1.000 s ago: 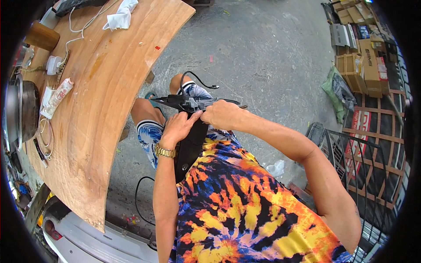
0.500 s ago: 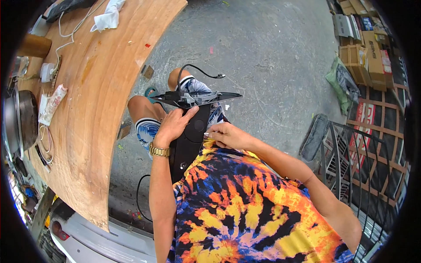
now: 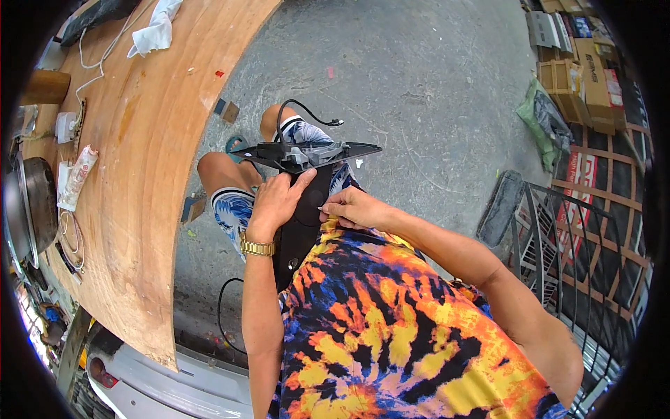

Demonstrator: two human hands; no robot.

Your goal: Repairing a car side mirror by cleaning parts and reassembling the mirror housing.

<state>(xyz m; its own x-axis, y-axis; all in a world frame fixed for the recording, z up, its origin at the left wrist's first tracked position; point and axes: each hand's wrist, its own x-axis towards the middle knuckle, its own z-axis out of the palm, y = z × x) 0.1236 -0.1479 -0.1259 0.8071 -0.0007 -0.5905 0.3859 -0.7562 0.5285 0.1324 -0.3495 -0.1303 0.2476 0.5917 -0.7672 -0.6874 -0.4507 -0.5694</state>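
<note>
A black housing [image 3: 305, 209] stretches from my lap toward my knees. At its far end is a wide dark plate [image 3: 363, 149] with a grey bracket [image 3: 312, 153]; a black cable [image 3: 301, 103] with a plug loops up from it. My left hand [image 3: 274, 200] grips the housing's left side just below the plate, thumb pointing along its top. At the housing's right edge, my right hand [image 3: 354, 208] is closed in a pinch. Something small and pale shows at its fingertips, too small to name. A round fitting [image 3: 292, 263] sits near the housing's close end.
To my left runs a wooden tabletop [image 3: 150, 126] bearing a white cloth [image 3: 155, 29], a tube [image 3: 78, 178] and cords. A metal pot [image 3: 40, 199] stands at its far left edge. On the right are a black metal rack [image 3: 541, 244], a green bag [image 3: 539, 115] and cardboard boxes [image 3: 593, 84].
My right hand has shifted slightly up and left along the housing's edge. The left hand keeps its hold. The whole view has moved slightly.
</note>
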